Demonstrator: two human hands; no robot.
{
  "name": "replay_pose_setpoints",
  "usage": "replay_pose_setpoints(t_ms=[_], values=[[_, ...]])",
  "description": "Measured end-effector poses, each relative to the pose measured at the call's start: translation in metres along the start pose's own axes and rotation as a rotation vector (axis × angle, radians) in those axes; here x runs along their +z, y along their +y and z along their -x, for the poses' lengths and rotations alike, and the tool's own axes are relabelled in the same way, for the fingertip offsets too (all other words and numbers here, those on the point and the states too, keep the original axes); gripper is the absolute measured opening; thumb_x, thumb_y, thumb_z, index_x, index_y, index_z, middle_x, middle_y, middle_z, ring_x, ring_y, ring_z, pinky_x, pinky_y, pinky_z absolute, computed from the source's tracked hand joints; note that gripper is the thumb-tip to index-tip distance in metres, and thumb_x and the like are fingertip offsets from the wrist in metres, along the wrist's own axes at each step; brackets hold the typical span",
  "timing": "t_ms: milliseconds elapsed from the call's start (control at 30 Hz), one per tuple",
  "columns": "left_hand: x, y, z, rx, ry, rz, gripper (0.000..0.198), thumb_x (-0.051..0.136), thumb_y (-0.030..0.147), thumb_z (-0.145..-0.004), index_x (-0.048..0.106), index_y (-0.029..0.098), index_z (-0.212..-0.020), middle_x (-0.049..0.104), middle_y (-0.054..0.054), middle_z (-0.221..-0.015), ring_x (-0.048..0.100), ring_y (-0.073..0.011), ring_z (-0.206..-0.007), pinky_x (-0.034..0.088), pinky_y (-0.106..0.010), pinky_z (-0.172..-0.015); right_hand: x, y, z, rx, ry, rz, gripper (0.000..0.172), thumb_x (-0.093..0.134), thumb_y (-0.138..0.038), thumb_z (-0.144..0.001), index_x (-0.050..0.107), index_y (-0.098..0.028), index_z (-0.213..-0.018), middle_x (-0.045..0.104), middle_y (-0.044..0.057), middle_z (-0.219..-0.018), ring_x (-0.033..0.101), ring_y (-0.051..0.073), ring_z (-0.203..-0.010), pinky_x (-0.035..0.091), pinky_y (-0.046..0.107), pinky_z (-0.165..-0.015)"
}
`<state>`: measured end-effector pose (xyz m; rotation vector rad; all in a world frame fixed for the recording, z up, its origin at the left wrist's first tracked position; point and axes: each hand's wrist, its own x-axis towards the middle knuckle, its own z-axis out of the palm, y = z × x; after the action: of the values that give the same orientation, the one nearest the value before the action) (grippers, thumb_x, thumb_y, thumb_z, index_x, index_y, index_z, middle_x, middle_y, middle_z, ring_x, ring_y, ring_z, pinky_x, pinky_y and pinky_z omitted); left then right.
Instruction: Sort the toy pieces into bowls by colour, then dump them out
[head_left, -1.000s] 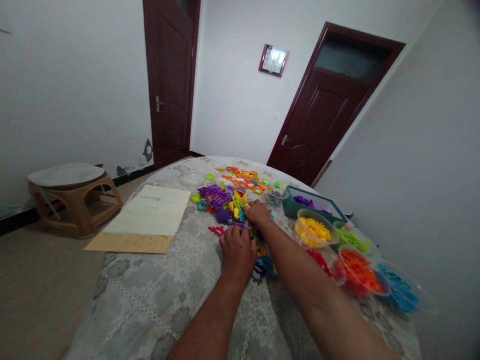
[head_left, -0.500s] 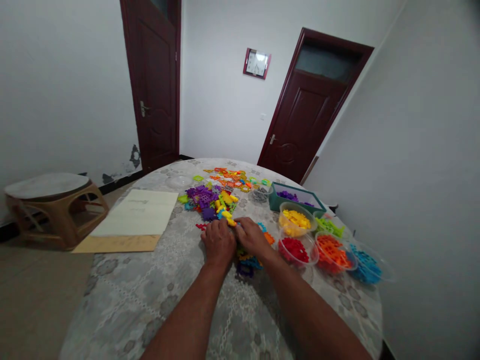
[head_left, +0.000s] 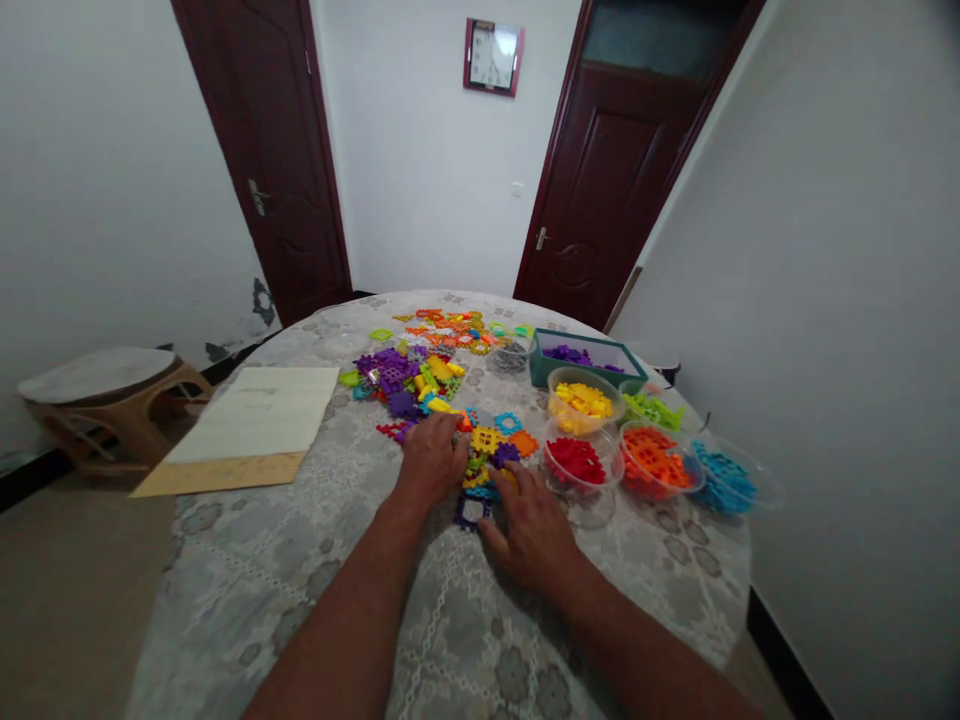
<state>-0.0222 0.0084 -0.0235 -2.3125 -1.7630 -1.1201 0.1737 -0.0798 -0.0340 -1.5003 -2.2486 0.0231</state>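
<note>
My left hand (head_left: 435, 455) is palm down with its fingers curled, beside the near end of the mixed pile. Yellow and orange plastic pieces show just beyond its fingertips; what the fingers hold is hidden. To its right, my right hand (head_left: 529, 515) has its fingers apart over a small group of interlocking plastic tiles, touching its edge. In that group I see a yellow lattice tile (head_left: 486, 440), a purple tile (head_left: 505, 455) and a dark blue square frame (head_left: 472, 512). An orange tile (head_left: 524, 443) and a light blue tile (head_left: 508, 423) lie just beyond.
Beyond my hands lies a heap of purple tiles (head_left: 390, 372). Clear bowls of yellow pieces (head_left: 584, 400), red pieces (head_left: 576, 460), orange pieces (head_left: 656, 458) and blue pieces (head_left: 724, 478) stand at right, with a green box (head_left: 540, 366) behind. Paper sheets (head_left: 255, 405) lie at left.
My hands have moved apart. The right one has come back toward me and spread its fingers, uncovering the tiles between them. The view has tilted down.
</note>
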Motion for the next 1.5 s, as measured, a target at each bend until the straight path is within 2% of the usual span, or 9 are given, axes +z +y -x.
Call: replay_pose_setpoints(t_ms=[167,267,367,467,767,967,1133,1333,1500], values=[[-0.011,0.000,-0.003,0.093,-0.183,0.019,0.036,0.064,0.041,-0.099,0.068,0.021,-0.129,0.069,-0.014,-0.131,0.063,-0.0290,-0.126,0.048,-0.045,-0.111,0.008,0.010,-0.013,0.013,0.008,-0.041,0.047,0.065,-0.030,-0.098,0.062,-0.020,-0.144,0.060,0.018,-0.147,0.055,0.035,-0.136,0.049,0.054,-0.116],[-0.018,-0.008,-0.001,0.134,-0.319,0.005,0.065,0.081,0.051,-0.085,0.063,0.023,-0.141,0.061,-0.015,-0.146,0.057,-0.0326,-0.137,0.044,-0.047,-0.117,0.007,0.014,-0.013,0.023,0.027,-0.075,0.043,0.061,-0.028,-0.101,0.063,-0.018,-0.142,0.061,0.019,-0.146,0.055,0.034,-0.136,0.048,0.052,-0.117],[-0.022,-0.015,0.005,0.155,-0.402,-0.064,0.098,0.094,0.059,-0.067,0.056,0.025,-0.151,0.052,-0.017,-0.159,0.048,-0.0387,-0.147,0.038,-0.053,-0.122,0.003,0.013,-0.008,0.015,0.009,-0.086,0.057,0.067,-0.039,-0.098,0.059,-0.015,-0.149,0.057,0.021,-0.152,0.052,0.037,-0.141,0.045,0.055,-0.119],[-0.022,-0.016,0.011,0.164,-0.430,-0.126,0.112,0.098,0.062,-0.057,0.054,0.028,-0.154,0.049,-0.018,-0.161,0.045,-0.0419,-0.149,0.035,-0.057,-0.123,0.000,0.012,-0.003,0.009,-0.049,-0.087,0.075,0.079,-0.048,-0.088,0.056,-0.017,-0.153,0.051,0.022,-0.159,0.049,0.042,-0.145,0.042,0.060,-0.121],[-0.016,-0.013,0.014,0.229,-0.455,-0.101,0.102,0.092,0.068,-0.064,0.058,0.028,-0.151,0.059,-0.016,-0.148,0.052,-0.0388,-0.139,0.040,-0.054,-0.118,0.009,0.017,-0.002,0.000,-0.036,-0.139,0.063,0.076,-0.035,-0.088,0.061,-0.020,-0.147,0.051,0.021,-0.159,0.047,0.040,-0.148,0.042,0.060,-0.121],[-0.019,-0.019,0.014,0.243,-0.490,-0.091,0.125,0.095,0.077,-0.046,0.054,0.032,-0.156,0.049,-0.019,-0.160,0.043,-0.0451,-0.148,0.035,-0.060,-0.122,0.002,0.018,-0.002,-0.052,-0.048,-0.172,0.057,0.072,-0.031,-0.088,0.062,-0.019,-0.143,0.052,0.019,-0.156,0.047,0.038,-0.145,0.043,0.055,-0.121],[-0.021,-0.013,0.017,0.290,-0.545,-0.094,0.131,0.096,0.077,-0.044,0.051,0.030,-0.158,0.047,-0.020,-0.164,0.043,-0.0452,-0.150,0.035,-0.062,-0.122,-0.003,0.018,-0.009,-0.058,-0.025,-0.181,0.039,0.064,-0.028,-0.097,0.066,-0.018,-0.134,0.060,0.018,-0.144,0.054,0.034,-0.135,0.047,0.050,-0.116],[-0.013,-0.003,0.022,0.242,-0.385,-0.128,0.079,0.090,0.054,-0.074,0.063,0.031,-0.145,0.061,-0.014,-0.148,0.055,-0.0369,-0.137,0.045,-0.054,-0.115,0.006,0.025,-0.019,-0.065,0.043,-0.234,0.028,0.049,-0.026,-0.108,0.068,-0.019,-0.128,0.070,0.013,-0.125,0.062,0.029,-0.120,0.052,0.046,-0.107],[0.001,-0.002,0.025,0.212,-0.249,-0.127,0.071,0.086,0.051,-0.076,0.066,0.027,-0.140,0.050,-0.017,-0.157,0.043,-0.0399,-0.149,0.038,-0.056,-0.121,0.017,0.029,-0.022,-0.018,0.121,-0.342,0.028,0.051,-0.028,-0.108,0.069,-0.020,-0.128,0.073,0.012,-0.125,0.066,0.028,-0.117,0.053,0.044,-0.106]])
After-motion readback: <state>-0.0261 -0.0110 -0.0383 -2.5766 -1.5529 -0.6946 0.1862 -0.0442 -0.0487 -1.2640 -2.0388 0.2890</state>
